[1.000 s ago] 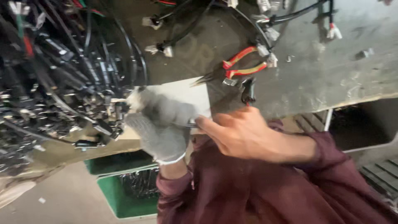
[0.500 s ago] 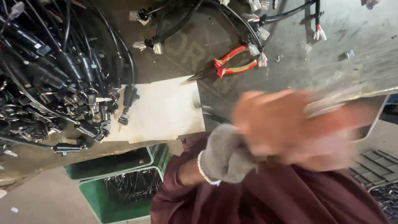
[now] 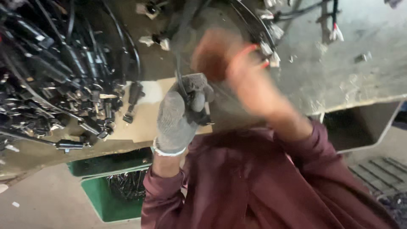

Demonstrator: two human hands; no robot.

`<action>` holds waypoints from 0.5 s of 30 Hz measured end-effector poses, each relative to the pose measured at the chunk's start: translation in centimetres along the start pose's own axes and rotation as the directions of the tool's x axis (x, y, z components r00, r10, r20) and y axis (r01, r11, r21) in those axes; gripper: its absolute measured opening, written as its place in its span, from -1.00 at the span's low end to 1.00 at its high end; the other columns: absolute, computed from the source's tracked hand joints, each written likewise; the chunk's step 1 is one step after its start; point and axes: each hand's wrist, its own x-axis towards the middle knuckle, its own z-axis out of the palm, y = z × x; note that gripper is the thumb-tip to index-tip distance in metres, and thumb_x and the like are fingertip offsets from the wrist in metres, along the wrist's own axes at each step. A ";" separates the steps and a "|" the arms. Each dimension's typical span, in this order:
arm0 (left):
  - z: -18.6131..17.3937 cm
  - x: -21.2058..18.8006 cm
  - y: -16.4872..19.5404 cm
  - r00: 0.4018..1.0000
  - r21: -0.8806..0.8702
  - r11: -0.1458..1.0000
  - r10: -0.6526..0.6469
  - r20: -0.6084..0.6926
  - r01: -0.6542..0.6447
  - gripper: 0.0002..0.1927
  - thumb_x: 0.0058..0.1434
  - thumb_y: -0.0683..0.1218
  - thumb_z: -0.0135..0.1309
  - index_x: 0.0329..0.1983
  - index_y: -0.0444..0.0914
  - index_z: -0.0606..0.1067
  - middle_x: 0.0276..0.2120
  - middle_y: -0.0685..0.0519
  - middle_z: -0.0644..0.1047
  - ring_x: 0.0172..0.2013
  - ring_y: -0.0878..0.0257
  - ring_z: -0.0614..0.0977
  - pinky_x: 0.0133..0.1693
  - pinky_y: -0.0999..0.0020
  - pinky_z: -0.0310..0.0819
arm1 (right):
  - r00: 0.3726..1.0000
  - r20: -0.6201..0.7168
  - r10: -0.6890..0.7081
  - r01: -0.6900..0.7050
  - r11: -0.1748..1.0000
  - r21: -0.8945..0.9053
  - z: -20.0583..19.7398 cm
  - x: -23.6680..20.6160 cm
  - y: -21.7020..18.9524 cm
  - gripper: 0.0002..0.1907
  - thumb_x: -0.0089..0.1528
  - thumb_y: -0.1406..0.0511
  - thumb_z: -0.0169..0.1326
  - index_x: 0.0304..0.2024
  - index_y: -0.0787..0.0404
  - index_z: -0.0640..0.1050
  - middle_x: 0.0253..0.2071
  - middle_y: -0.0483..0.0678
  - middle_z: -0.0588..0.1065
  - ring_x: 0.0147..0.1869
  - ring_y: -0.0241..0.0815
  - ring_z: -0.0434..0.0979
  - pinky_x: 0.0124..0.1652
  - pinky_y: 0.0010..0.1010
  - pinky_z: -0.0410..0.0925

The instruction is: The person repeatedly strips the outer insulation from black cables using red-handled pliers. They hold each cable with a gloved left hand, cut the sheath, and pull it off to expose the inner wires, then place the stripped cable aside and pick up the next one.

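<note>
While gripped by the left hand (image 3: 178, 118), the black cable (image 3: 180, 63) runs upright.

Dim, flat light; the bare right hand (image 3: 237, 72) is smeared by motion blur, the gloved left hand (image 3: 180, 114) slightly soft.

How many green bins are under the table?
2. One green bin sits just under the bench edge, and another green bin is in front of it, with dark wires inside. The person's arm may hide more.
</note>
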 end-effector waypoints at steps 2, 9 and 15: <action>-0.3 -0.6 1.4 0.998 0.251 0.966 0.063 0.018 -0.065 -0.40 0.40 0.11 0.18 0.29 -0.41 0.41 -0.02 -0.07 0.56 -0.15 0.25 0.53 -0.14 0.39 0.41 | 1.000 -0.017 0.013 0.010 0.415 0.910 -0.6 -0.3 -2.0 -0.57 0.44 0.18 -0.18 0.12 0.41 0.49 0.04 0.12 0.49 0.08 -0.08 0.51 -0.10 -0.30 0.43; 1.3 0.0 -0.9 0.838 0.817 0.423 0.531 0.128 -0.393 -0.76 0.37 -0.09 0.24 0.00 -0.31 0.56 -0.09 0.01 0.59 -0.07 0.21 0.56 0.01 0.34 0.51 | 0.985 0.087 0.148 0.104 -0.919 0.380 -1.6 -2.2 -3.5 -0.63 0.39 0.27 0.15 0.12 0.31 0.34 -0.04 -0.10 0.39 0.03 -0.31 0.36 0.03 -0.47 0.29; 0.4 -2.0 -2.2 0.928 0.711 0.664 0.371 -0.043 -0.232 -0.76 0.33 -0.09 0.18 0.00 -0.29 0.55 -0.10 0.06 0.58 -0.08 0.23 0.58 0.01 0.33 0.53 | 0.924 -0.053 0.379 0.286 -0.591 0.754 -2.2 -1.2 -0.4 -0.51 0.27 0.35 0.24 0.18 0.36 0.39 0.04 0.04 0.47 0.07 0.03 0.47 0.19 -0.27 0.25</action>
